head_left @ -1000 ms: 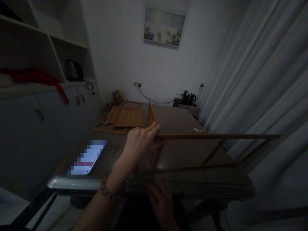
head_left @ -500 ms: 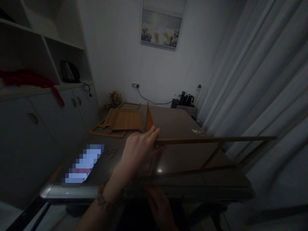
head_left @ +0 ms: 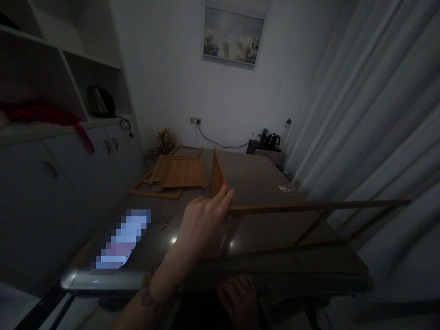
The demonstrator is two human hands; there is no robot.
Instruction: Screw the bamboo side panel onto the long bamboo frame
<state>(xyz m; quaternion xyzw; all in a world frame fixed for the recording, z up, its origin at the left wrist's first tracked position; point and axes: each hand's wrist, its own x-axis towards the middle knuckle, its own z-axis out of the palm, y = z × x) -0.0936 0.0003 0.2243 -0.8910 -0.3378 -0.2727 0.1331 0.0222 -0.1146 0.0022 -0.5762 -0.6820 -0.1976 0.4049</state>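
Observation:
My left hand (head_left: 202,224) grips the top left corner of a long wooden frame (head_left: 309,206) that stands upright on the dark table (head_left: 261,176) and reaches out to the right past the table's edge. An upright wooden panel (head_left: 216,174) meets the frame at that corner. My right hand (head_left: 239,300) is low, below the table's near edge, in shadow; its fingers look curled, and whether they hold anything is hidden.
More wooden panels and frames (head_left: 172,174) lie flat at the table's far left. A lit phone (head_left: 122,238) lies near the front left, with small screws (head_left: 163,219) beside it. Cabinets with a kettle (head_left: 99,101) stand left, curtains right.
The frame and my left hand have shifted slightly right and lower in the picture as the view moved. My right hand has dropped a little lower under the table edge.

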